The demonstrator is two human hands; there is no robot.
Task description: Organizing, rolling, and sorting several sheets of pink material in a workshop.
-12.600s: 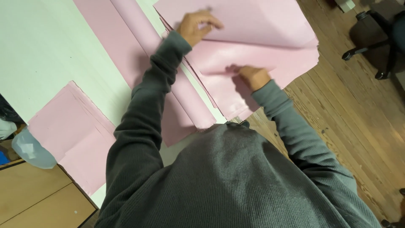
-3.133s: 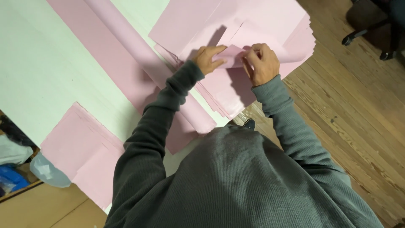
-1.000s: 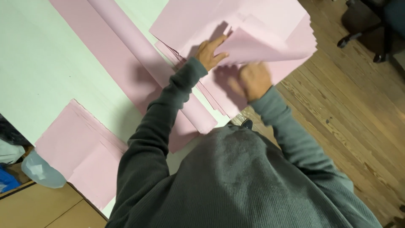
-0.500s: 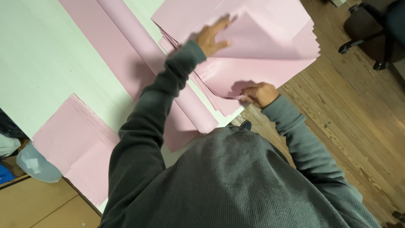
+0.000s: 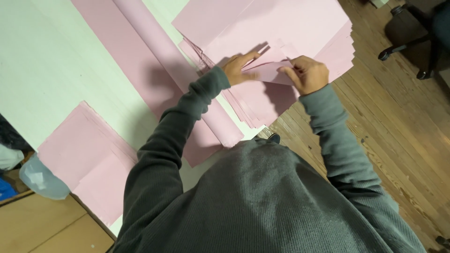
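White bench (image 5: 42, 61) over a wooden floor (image 5: 398, 122), left hand (image 5: 238, 68) lying flat and released on a pink paper sheet (image 5: 269, 72), right hand (image 5: 307, 74) pinching its right edge, atop a pink stack (image 5: 281, 23), pink roll (image 5: 173, 61) lying to the left

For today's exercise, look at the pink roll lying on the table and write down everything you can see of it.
The pink roll is a long tube of thin, matte sheet, paper by the look of it, wound smoothly. It lies flat and slantwise on the white table, running from the top edge of the picture down to its open end near the table's edge. A flat strip of the same pink spreads from its left side. The person's left forearm crosses over it; neither hand touches it.
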